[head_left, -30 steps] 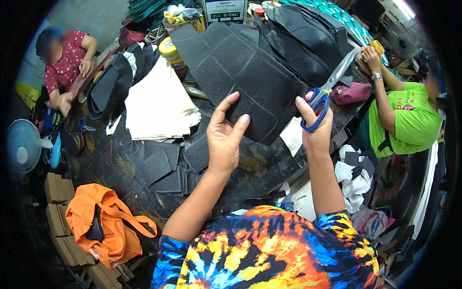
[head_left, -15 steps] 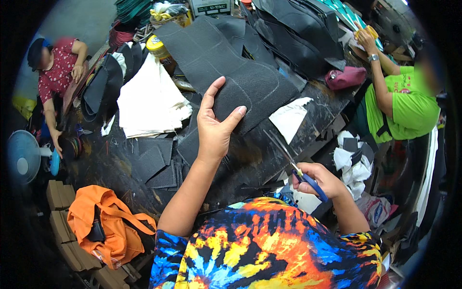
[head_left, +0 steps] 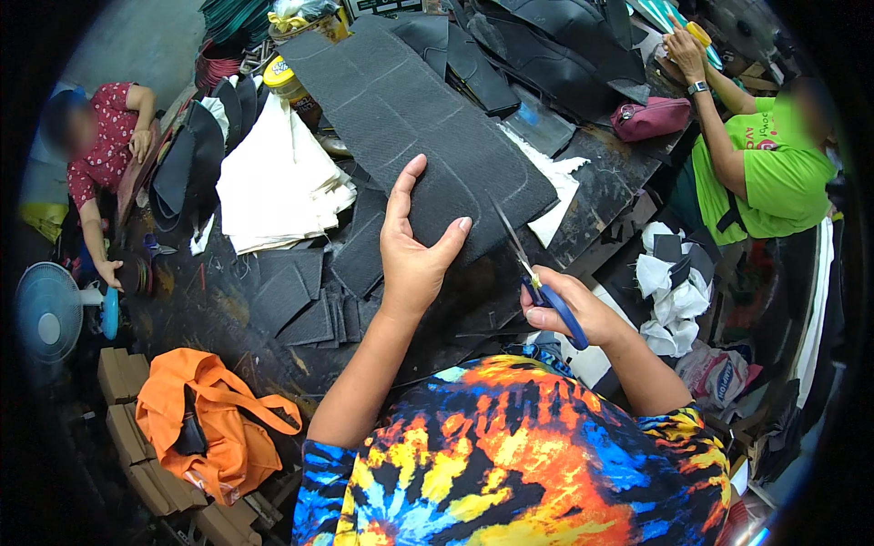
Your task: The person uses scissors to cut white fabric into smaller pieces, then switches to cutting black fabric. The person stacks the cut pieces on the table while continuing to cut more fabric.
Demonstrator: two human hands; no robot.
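My left hand point(head_left: 414, 246) rests on a dark grey fabric sheet point(head_left: 455, 155) marked with pale chalk lines. Its thumb and one finger are stretched wide apart; the other fingers are hidden. In my right hand point(head_left: 572, 309) is a pair of blue-handled scissors point(head_left: 519, 246), blades pointing up and left over the sheet's near right part. I cannot tell whether the blades touch it. White cloth with a ragged edge point(head_left: 566, 187) shows from under the sheet's right side. Smaller dark cut pieces point(head_left: 305, 318) lie left of my left forearm.
A white cloth stack point(head_left: 278, 187) and yellow-lidded jar point(head_left: 284, 77) stand left of the sheet. Black material point(head_left: 564, 55) is heaped behind, beside a maroon pouch point(head_left: 651, 118). An orange bag point(head_left: 209, 428) lies lower left. Co-workers sit left point(head_left: 114, 136) and right point(head_left: 774, 173).
The sheet's bent near end has swung right and flattened, covering more of the white cloth. My right hand has brought the scissors left and up, over the sheet. My left hand's spread stays similar.
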